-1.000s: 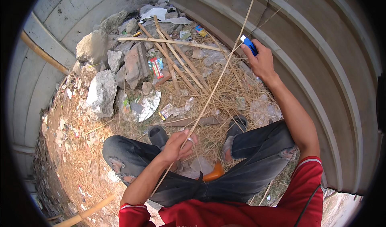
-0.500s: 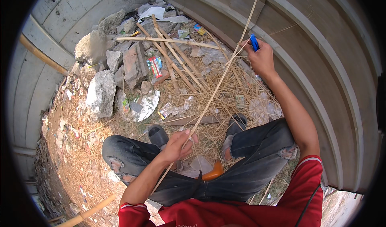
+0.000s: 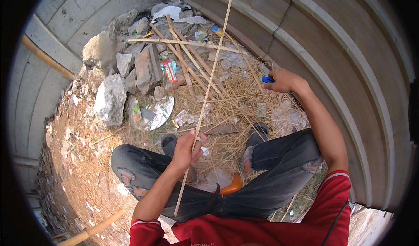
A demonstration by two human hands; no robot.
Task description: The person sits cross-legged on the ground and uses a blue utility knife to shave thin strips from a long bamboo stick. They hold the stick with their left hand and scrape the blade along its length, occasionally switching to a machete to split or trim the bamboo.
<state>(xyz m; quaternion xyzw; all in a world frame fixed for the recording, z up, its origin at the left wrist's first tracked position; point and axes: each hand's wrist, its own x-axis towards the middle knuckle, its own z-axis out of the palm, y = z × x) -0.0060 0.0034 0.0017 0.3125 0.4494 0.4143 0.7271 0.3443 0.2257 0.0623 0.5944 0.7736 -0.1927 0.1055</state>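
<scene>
Head view: a long thin stick held over a littered floor.

The left hand (image 3: pixel 185 150) was clenched around the stick (image 3: pixel 208 89) near its lower end, fingers (image 3: pixel 197 145) wrapped on it; the stick slanted up over straw (image 3: pixel 235 111) and stones (image 3: pixel 111 97) toward the curved wall (image 3: pixel 331 49); it looked light, stiff and springy, likely to whip at the far tip, so a hold nearer the middle would steady it; the right hand (image 3: pixel 283 80) was closed on a small blue tool (image 3: pixel 267 79), apart from the stick.

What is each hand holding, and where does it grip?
Left hand grips a long bamboo strip near its lower end. Right hand is closed around a blue-handled tool.
</scene>
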